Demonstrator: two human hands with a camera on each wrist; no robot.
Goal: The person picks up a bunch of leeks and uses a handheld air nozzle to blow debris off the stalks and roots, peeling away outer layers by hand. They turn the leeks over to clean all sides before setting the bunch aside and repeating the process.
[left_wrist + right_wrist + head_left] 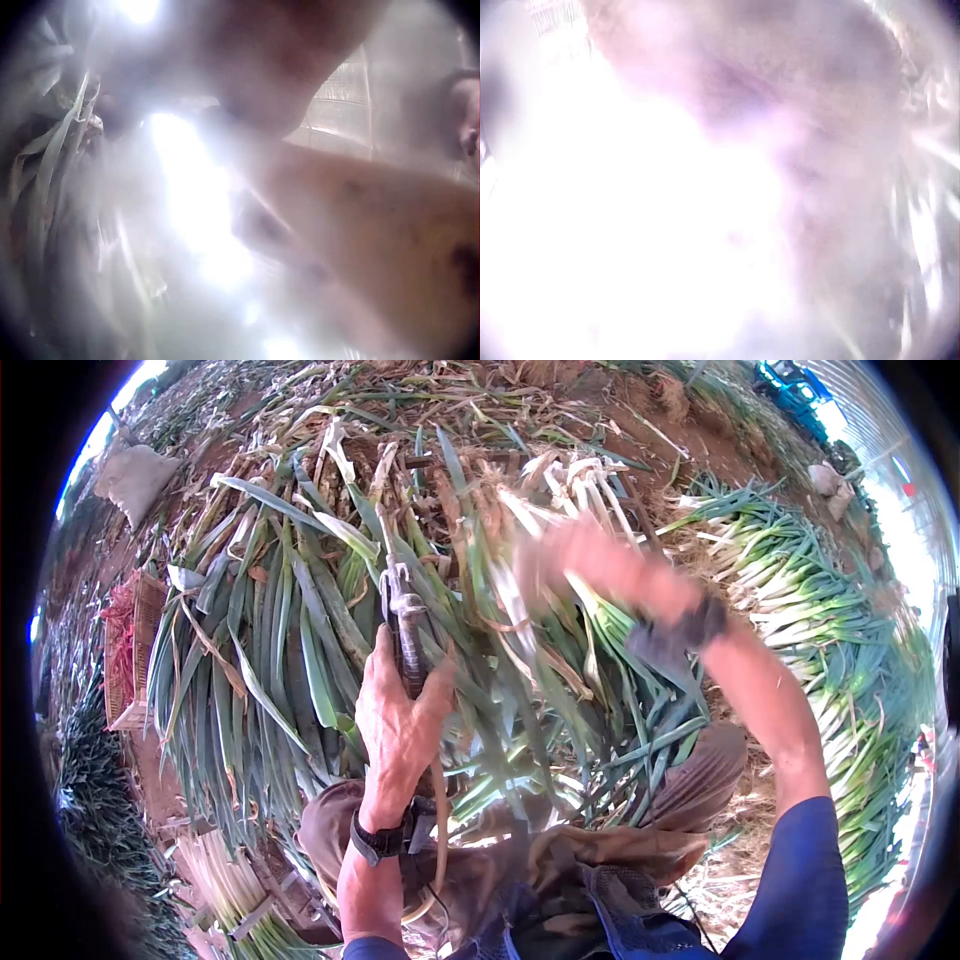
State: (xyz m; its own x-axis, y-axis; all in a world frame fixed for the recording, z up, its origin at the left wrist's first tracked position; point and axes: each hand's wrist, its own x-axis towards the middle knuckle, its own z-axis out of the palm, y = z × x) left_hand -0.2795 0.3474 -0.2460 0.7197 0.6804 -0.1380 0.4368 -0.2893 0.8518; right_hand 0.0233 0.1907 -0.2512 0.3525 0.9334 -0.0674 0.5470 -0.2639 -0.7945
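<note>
My left hand (pixel 400 710) grips a grey metal blow gun (pixel 405 605), its thin nozzle pointing away from me. From the grip a tan hose (pixel 440 825) runs down past the left wrist. Motion blurs my right hand (pixel 595 565), which is over the far right part of a heap of long green onions (pixel 310 630). A pale onion shank (pixel 512 595) shows just left of that hand; I cannot tell whether the fingers hold it. The left wrist view is hazy, with part of the hand (pixel 352 217) and some leaves. Glare washes out most of the right wrist view.
A long row of green onions with white shanks (pixel 800 600) lies along the right. At left stands a crate with red strands (pixel 135 650), and a bundle of onions (pixel 225 880) lies at lower left. A pale sack (pixel 138 478) sits far left. Leaf scraps cover the soil beyond.
</note>
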